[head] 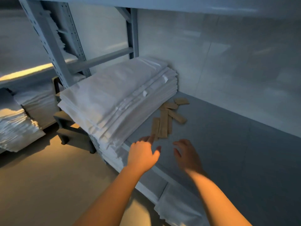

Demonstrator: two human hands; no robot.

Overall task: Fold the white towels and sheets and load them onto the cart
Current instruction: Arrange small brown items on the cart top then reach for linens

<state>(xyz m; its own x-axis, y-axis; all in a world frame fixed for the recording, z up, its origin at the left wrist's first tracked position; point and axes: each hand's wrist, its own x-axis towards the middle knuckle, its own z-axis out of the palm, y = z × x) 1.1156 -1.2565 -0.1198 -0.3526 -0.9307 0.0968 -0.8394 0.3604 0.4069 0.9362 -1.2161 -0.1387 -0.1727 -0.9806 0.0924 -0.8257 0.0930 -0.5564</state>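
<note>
- Left hand [143, 154] and right hand [187, 154] hover open, empty.
- Folded sheet stack [117, 97] overhangs the shelf [228, 144]; snagging it risks toppling.
- Wooden strips [164, 121] may scatter.

A: Where is the light coming from?

B: From the left of the stack of white sheets [117, 98]. It is warm and orange on the floor [40, 185] below the stack and on both forearms, while the shelf surface [228, 152] to its right stays cool and dim.

A: Any shadows or glare?

B: Dark shadow lies under the stack's left end. No harsh glare.

A: Sharpness?

B: Soft overall. Motion blur smears the wall [228, 54] behind the stack, and the upright post [53, 38] leans with wide-angle distortion.
</note>
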